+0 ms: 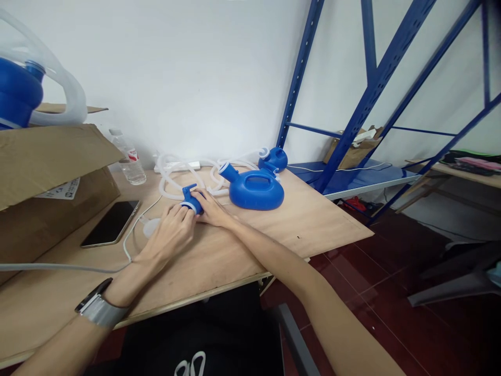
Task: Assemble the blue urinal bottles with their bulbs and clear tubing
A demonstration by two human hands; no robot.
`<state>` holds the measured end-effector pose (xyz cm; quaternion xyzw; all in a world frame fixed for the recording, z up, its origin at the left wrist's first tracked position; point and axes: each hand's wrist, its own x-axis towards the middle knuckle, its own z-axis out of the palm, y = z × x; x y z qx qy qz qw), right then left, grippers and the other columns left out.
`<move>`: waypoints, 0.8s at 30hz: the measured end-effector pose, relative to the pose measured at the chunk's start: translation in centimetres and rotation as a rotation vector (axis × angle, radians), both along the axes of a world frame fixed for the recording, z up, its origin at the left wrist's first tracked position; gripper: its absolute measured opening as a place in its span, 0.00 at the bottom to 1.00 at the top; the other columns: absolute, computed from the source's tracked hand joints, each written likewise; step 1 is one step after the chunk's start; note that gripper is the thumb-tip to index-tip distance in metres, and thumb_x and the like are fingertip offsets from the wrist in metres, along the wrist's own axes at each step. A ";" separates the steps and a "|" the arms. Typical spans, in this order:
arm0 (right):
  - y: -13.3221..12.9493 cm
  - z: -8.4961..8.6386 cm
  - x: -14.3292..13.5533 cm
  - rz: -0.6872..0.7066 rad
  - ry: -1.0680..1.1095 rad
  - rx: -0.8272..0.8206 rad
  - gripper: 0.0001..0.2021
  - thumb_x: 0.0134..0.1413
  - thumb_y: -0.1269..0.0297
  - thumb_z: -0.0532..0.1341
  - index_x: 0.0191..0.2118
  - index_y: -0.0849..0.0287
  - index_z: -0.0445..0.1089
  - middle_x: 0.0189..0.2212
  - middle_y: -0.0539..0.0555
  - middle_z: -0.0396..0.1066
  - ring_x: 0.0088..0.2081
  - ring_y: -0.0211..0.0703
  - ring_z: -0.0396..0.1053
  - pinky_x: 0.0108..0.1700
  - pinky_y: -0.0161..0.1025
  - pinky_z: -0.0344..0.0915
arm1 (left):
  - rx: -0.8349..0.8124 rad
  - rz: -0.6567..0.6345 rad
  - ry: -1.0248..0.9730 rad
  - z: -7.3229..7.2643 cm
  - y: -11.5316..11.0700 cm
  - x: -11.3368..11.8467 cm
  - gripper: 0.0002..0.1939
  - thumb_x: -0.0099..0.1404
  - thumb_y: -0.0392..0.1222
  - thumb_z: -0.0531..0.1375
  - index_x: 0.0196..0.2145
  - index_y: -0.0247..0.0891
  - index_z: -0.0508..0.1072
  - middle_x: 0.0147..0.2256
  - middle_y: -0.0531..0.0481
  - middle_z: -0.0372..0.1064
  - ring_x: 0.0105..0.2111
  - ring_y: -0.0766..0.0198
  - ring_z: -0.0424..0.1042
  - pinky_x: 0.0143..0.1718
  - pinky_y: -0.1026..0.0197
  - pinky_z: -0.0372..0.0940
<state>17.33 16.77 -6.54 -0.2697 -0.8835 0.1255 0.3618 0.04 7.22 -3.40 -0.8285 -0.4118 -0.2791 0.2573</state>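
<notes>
Both of my hands meet on a small blue plastic fitting (191, 197) with a white ring, lying on the plywood table (297, 219). My left hand (172, 232) grips its near side; my right hand (211, 207) grips it from the right. A translucent white hose (170, 180) runs from the fitting back in loops. Just right of my hands lies a blue plastic bottle with a handle and angled spout (256, 189). A second blue fitting (274, 158) sits behind it.
A cardboard box (47, 172) stands at the left, with a blue container and hose (23, 89) on top. A phone (111, 223) with a white cable lies by it, a water bottle (131, 159) behind. Blue metal shelving (352, 125) rises at the right.
</notes>
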 end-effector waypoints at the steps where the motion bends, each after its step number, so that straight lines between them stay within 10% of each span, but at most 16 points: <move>1: 0.0 0.0 0.0 0.001 -0.004 0.008 0.35 0.58 0.68 0.67 0.69 0.61 0.57 0.67 0.68 0.58 0.69 0.56 0.60 0.70 0.53 0.60 | 0.002 -0.004 -0.008 0.0 0.0 0.1 0.15 0.77 0.39 0.51 0.33 0.40 0.72 0.33 0.40 0.72 0.38 0.48 0.72 0.45 0.48 0.62; 10: 0.4 -0.2 0.1 -0.060 -0.016 0.040 0.38 0.56 0.61 0.72 0.68 0.65 0.59 0.68 0.71 0.56 0.69 0.59 0.60 0.71 0.52 0.58 | -0.015 0.013 -0.174 1.8 -2.2 -0.6 0.15 0.75 0.42 0.50 0.29 0.43 0.67 0.28 0.45 0.69 0.30 0.54 0.69 0.37 0.54 0.61; 18: 0.3 0.1 0.3 -0.072 0.202 -0.041 0.45 0.47 0.60 0.77 0.68 0.58 0.58 0.65 0.65 0.64 0.66 0.57 0.65 0.68 0.51 0.61 | -0.134 0.423 -0.125 1.5 -1.9 -2.1 0.12 0.70 0.40 0.50 0.39 0.40 0.73 0.37 0.38 0.77 0.43 0.42 0.75 0.49 0.41 0.64; 24: -0.1 0.2 -0.3 -0.071 0.421 -0.157 0.50 0.41 0.56 0.79 0.69 0.57 0.58 0.65 0.66 0.66 0.66 0.58 0.66 0.69 0.52 0.61 | -0.280 0.077 -0.368 1.8 -1.0 -0.2 0.44 0.67 0.58 0.60 0.73 0.38 0.51 0.65 0.33 0.65 0.61 0.40 0.70 0.57 0.42 0.68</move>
